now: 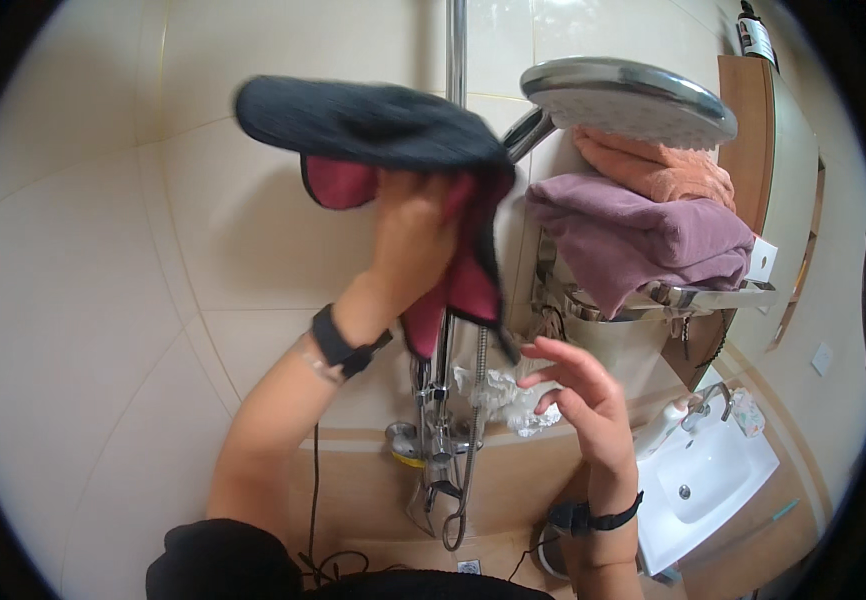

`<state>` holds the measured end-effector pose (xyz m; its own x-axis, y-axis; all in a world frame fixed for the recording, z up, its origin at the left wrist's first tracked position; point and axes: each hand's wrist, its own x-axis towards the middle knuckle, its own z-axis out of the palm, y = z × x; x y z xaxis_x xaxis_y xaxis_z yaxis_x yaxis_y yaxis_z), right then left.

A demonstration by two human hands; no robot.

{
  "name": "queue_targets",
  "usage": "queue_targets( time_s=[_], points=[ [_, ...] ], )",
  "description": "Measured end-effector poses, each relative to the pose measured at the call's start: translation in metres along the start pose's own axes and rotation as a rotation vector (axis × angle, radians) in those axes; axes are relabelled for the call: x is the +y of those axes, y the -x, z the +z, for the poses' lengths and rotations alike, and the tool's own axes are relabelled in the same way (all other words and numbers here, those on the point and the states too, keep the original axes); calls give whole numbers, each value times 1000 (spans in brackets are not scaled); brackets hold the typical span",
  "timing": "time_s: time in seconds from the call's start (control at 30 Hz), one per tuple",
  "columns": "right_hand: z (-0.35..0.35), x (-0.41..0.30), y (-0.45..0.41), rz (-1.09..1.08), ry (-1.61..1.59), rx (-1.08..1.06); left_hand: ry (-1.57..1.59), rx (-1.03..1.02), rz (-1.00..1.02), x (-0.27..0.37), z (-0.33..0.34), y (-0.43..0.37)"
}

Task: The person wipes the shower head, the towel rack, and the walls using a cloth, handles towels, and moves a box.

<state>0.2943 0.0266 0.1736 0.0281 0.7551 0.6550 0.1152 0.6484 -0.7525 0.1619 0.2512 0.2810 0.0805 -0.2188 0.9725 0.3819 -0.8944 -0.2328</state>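
My left hand point(414, 232) is raised in front of the tiled shower wall and grips a two-sided cloth point(373, 124). One face of the cloth is dark grey-black, the other magenta with black edging. It drapes over the hand, hiding most of my fingertips, and looks slightly blurred. A pointed corner hangs down close to my right hand point(583, 401). That hand holds nothing, its fingers apart and lightly bent; whether a fingertip meets the cloth's corner is unclear. Beside the cloth, the round shower head point(628, 101) juts out to the right.
A chrome shower rail point(457, 45), hose point(470, 480) and mixer point(440, 442) run down the wall. Purple point(643, 225) and orange towels point(654, 165) lie on a metal rack point(673, 296). At lower right is a white washbasin point(710, 480) with a tap point(718, 397).
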Motion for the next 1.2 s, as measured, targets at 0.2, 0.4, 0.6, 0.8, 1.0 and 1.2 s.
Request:
queue_targets(
  time_s=[0.2,0.4,0.6,0.8,1.0,1.2],
  points=[
    [-8,14,14,79,-3,4,476,40,109,-34,56,9],
    [-24,21,42,144,-47,69,143,-366,233,-11,-40,-27],
    [-21,24,43,190,-43,52,143,-229,236,-23,-16,-11],
    [-16,36,37,235,-63,9,184,-140,254,-15,3,2],
    [-11,42,41,276,-91,-36,271,-183,225,-22,-2,24],
    [-12,40,46,303,-97,-36,140,-88,339,-30,12,-29]
  ],
)
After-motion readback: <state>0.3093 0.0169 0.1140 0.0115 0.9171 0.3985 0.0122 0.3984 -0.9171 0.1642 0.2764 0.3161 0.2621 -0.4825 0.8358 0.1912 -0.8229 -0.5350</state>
